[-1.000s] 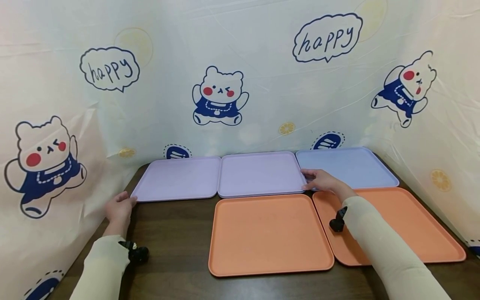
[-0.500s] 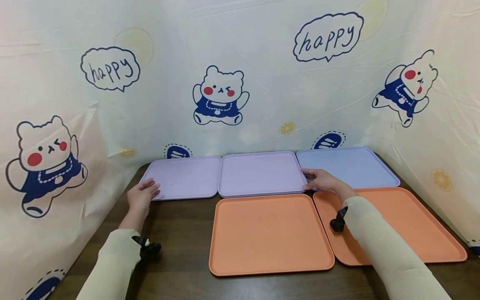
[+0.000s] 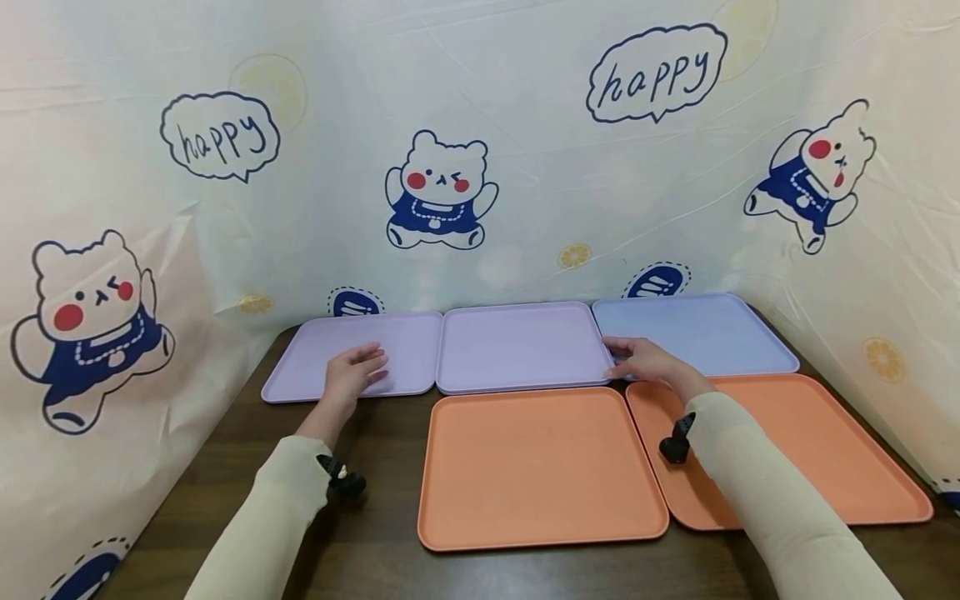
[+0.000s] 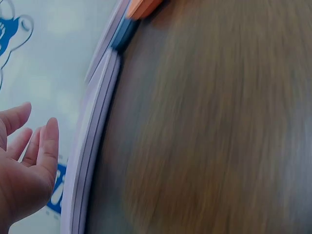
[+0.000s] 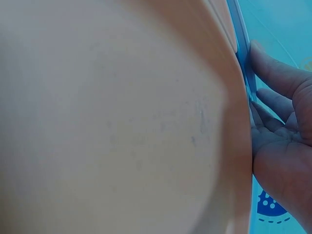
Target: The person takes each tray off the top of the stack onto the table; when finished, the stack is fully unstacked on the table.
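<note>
In the head view my left hand (image 3: 351, 379) is over the left purple tray (image 3: 300, 375), fingers apart and holding nothing. The left wrist view shows this hand (image 4: 29, 165) with its fingertips away from the tray's layered edge (image 4: 90, 156), which looks like stacked trays. My right hand (image 3: 645, 362) is at the front right corner of the middle purple tray (image 3: 525, 346). Its thumb touches the front edge and a finger lies along the right side. In the right wrist view that hand (image 5: 287, 131) is partly hidden behind an orange tray's edge (image 5: 239, 146).
A blue tray (image 3: 697, 333) lies at the back right. Two orange trays (image 3: 540, 467) (image 3: 832, 450) lie in front of the back row. Dark wood table (image 3: 375, 550) shows at the front left. A printed curtain (image 3: 525, 208) stands close behind.
My left hand has left the left edge of the left purple tray and moved right, over that tray. My right hand and the trays show no visible movement.
</note>
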The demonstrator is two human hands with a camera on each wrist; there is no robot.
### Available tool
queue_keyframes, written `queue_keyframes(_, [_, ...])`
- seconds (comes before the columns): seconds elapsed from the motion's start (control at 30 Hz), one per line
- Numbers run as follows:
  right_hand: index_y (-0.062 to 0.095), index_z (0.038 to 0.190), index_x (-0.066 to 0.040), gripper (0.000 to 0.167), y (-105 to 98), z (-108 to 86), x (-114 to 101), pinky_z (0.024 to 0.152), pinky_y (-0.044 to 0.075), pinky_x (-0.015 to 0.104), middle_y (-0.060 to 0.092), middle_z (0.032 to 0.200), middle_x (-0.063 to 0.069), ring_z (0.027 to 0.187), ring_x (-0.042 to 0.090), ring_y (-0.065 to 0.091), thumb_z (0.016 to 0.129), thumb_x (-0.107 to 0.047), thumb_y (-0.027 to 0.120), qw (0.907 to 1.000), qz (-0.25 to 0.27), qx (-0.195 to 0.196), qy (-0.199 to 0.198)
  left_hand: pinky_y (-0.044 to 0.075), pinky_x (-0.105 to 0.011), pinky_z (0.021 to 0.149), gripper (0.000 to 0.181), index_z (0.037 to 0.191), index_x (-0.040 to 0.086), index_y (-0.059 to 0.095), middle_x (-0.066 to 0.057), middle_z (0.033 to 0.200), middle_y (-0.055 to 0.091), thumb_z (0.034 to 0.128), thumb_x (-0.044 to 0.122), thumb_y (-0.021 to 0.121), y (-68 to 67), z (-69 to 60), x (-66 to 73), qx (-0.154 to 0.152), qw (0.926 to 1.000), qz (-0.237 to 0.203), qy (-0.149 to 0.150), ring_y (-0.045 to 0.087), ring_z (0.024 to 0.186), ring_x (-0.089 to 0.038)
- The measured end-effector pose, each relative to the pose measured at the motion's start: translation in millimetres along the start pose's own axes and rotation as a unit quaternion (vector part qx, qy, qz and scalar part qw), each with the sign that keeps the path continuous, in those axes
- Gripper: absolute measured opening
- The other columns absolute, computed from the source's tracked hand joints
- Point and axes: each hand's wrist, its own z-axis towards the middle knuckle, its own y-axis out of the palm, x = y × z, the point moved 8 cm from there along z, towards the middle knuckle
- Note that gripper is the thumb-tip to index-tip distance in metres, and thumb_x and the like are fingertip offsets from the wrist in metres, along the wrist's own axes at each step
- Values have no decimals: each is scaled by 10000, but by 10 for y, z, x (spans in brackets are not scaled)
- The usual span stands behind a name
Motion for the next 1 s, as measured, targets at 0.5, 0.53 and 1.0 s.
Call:
queue_keyframes(0.5, [265, 1530, -58, 821, 3, -31, -12, 1101, 289, 491, 258, 1549, 220, 1389, 381, 299, 872, -177, 742, 10000, -56, -2, 19, 550, -351, 844, 491, 1363, -101, 475, -281, 1309, 525, 921, 29, 644, 751, 65, -86, -690, 9958, 594, -14, 632, 1043, -318])
queue_keyframes(0.53, [265, 1530, -58, 821, 3, -32, -14, 1101, 288, 492, 259, 1548, 220, 1389, 382, 299, 872, -177, 742, 10000, -59, -1, 17, 549, -353, 846, 490, 1357, -99, 483, -275, 1304, 529, 915, 28, 652, 767, 76, -102, -671, 9958, 626, -56, 632, 1027, -303])
queue_keyframes(1.0, [262, 1529, -49, 804, 12, -28, -29, 1099, 291, 489, 262, 1543, 232, 1387, 389, 300, 880, -140, 729, 10000, -28, 12, 40, 537, -369, 861, 443, 1274, -55, 587, -219, 1237, 601, 874, 85, 714, 903, 149, -147, -608, 9851, 1606, -32, 627, 968, -264])
